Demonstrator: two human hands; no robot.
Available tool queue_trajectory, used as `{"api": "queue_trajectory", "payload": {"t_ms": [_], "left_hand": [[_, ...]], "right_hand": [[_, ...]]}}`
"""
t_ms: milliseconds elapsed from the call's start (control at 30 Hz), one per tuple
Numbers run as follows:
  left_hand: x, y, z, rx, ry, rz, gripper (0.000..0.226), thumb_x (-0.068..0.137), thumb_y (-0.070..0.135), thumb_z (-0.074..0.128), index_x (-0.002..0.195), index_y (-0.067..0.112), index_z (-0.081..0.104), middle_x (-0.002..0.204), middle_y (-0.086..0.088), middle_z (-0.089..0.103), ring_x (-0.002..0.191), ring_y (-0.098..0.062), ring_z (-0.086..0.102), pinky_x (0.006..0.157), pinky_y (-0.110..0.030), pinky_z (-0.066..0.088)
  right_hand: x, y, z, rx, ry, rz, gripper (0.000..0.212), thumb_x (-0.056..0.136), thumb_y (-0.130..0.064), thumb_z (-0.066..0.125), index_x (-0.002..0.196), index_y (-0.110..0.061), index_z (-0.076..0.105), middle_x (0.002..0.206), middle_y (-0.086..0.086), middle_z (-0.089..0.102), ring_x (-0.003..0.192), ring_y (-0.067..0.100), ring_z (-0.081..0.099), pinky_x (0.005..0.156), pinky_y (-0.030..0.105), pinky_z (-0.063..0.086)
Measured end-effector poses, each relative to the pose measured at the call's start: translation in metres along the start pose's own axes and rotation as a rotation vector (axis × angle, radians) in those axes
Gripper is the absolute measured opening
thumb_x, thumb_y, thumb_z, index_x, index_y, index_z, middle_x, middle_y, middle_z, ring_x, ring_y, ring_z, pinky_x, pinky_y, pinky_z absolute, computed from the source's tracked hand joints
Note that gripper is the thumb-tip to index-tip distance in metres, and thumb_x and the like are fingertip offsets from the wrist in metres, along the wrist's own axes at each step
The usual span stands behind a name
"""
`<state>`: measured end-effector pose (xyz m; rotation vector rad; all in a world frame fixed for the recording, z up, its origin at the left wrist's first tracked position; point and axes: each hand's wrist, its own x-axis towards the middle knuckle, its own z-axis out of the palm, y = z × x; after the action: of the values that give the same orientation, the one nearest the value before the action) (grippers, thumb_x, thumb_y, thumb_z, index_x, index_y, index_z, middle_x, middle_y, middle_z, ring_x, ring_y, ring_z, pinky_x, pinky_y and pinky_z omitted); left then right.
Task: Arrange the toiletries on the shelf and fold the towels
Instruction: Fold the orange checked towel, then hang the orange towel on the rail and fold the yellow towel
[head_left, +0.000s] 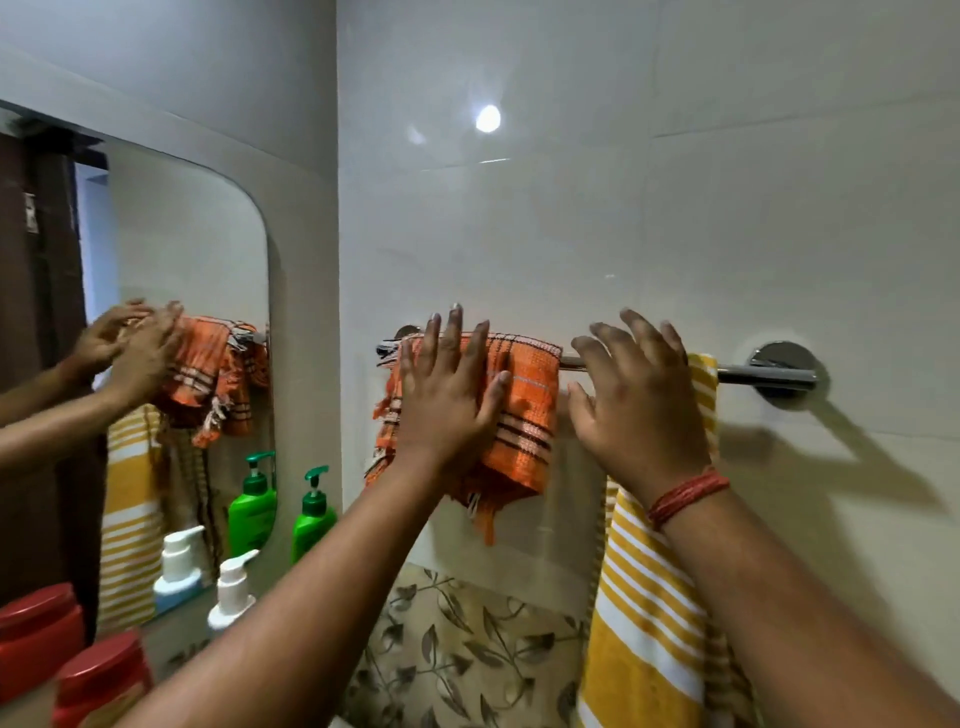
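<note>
Two bare hands reach up toward a towel rail in the middle of the frame. The left hand (445, 395) lies flat, fingers straight and spread, pressing on the front of an orange towel (519, 415) that hangs folded over the rail. The right hand (631, 400) is just to the right of it, fingers spread and relaxed, grasping nothing; whether it touches the rail cannot be told. A red thread band (688, 494) circles the right wrist.

The orange towel has dark and white stripes near its lower edge and frayed fringe hanging below. It sits at the left end of the chrome towel rail (763, 375), which runs across the centre right of the frame and ends in a round wall mount. A yellow and white striped towel (644, 613) hangs over the rail behind the right hand and falls to the lower right of the frame, partly hidden by the right forearm.

The wall is pale glossy tile (571, 218), with a band of leaf-patterned tile (467, 649) at the bottom centre. A mirror (182, 260) fills the left of the frame and reflects the hands and both towels. In front of it, at lower left, stand a green pump bottle (313, 517), a white pump bottle (232, 590) and two red-lidded jars (101, 675), lowest in the corner.
</note>
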<state>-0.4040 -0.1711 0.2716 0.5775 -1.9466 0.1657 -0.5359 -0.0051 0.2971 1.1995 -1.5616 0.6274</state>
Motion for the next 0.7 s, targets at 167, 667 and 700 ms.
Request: {"api": "queue_trajectory", "payload": {"t_ms": [167, 667, 700], "left_hand": [[-0.026, 0.066, 0.005, -0.125, 0.066, 0.287, 0.064, 0.1, 0.041, 0.042, 0.158, 0.021, 0.026, 0.169, -0.007, 0.012, 0.157, -0.023, 0.001, 0.126, -0.046, 0.008], [-0.043, 0.18, 0.027, -1.065, -0.202, -0.522, 0.039, 0.094, 0.044, 0.066, 0.126, 0.031, 0.049, 0.119, 0.013, 0.065, 0.111, -0.006, 0.063, 0.098, -0.027, 0.05], [-0.041, 0.187, 0.027, -1.063, -0.16, -0.557, 0.04, 0.092, 0.041, 0.068, 0.126, 0.032, 0.048, 0.116, 0.015, 0.064, 0.108, -0.003, 0.063, 0.094, -0.025, 0.05]], "right_hand": [[-0.058, 0.019, -0.006, 0.113, 0.278, 0.35, 0.042, 0.088, -0.029, 0.064, 0.12, -0.004, 0.058, 0.127, 0.018, 0.055, 0.119, 0.039, 0.05, 0.101, 0.052, 0.041], [-0.122, 0.027, 0.006, 0.456, -0.024, 0.426, 0.029, 0.09, -0.029, 0.049, 0.111, -0.016, 0.064, 0.092, 0.014, 0.072, 0.076, 0.031, 0.069, 0.057, 0.034, 0.053], [-0.132, 0.028, 0.003, 0.506, -0.077, 0.405, 0.03, 0.091, -0.031, 0.046, 0.112, -0.019, 0.063, 0.1, 0.012, 0.071, 0.086, 0.031, 0.068, 0.065, 0.035, 0.054]]}}
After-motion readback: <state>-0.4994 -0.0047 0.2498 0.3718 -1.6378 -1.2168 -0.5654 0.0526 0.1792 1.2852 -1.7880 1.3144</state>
